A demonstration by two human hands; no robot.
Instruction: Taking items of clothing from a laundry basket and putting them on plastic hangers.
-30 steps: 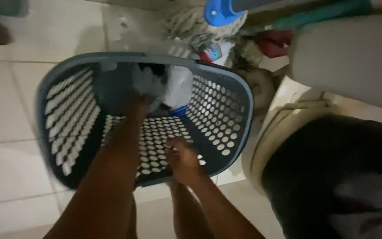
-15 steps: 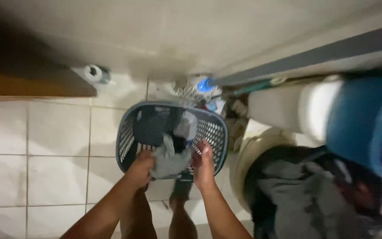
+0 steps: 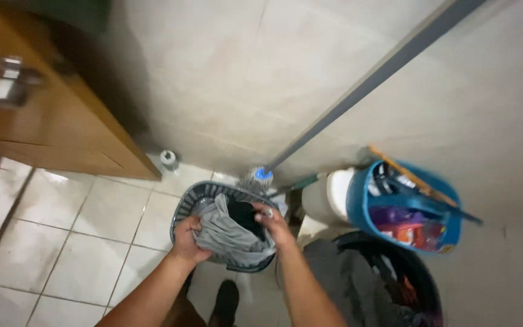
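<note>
Two hands, left [image 3: 187,237] and right [image 3: 272,221], are clenched on a grey cloth [image 3: 228,233] lifted over the basket [image 3: 184,206]; lifting clear is judged next.

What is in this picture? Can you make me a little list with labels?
place: tiled floor by a pale wall
left hand: grips the grey cloth
right hand: fingers pinch the same cloth
basket: grey, with holes, under the cloth
mop: leans on the wall behind the basket
blue bucket: at the right, full of supplies
door: wooden, at the left
</note>
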